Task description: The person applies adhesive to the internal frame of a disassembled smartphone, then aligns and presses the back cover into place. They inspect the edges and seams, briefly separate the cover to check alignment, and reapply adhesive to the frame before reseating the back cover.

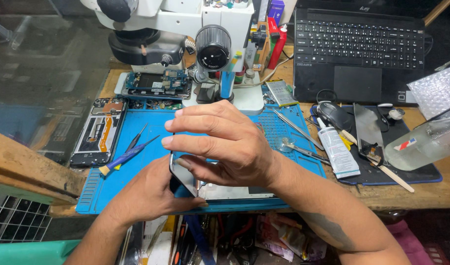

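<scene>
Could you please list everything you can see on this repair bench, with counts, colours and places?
Blue rubber work mat: one, blue, bench centre.
Flat dark-screened phone: one, black, near mat edge, held in both hands.
Opened phone frame: one, black and orange, left of mat.
Green circuit board: one, under the microscope.
White stereo microscope: one, behind mat.
Blue-handled brush: one, mat left.
Metal tweezers: two, silver, mat right.
White glue tube: one, right of mat.
Black laptop: one, back right.
Black mouse: one, before the laptop.
Left hand: gripping phone's left edge.
Right hand: above phone, fingers spread.
</scene>
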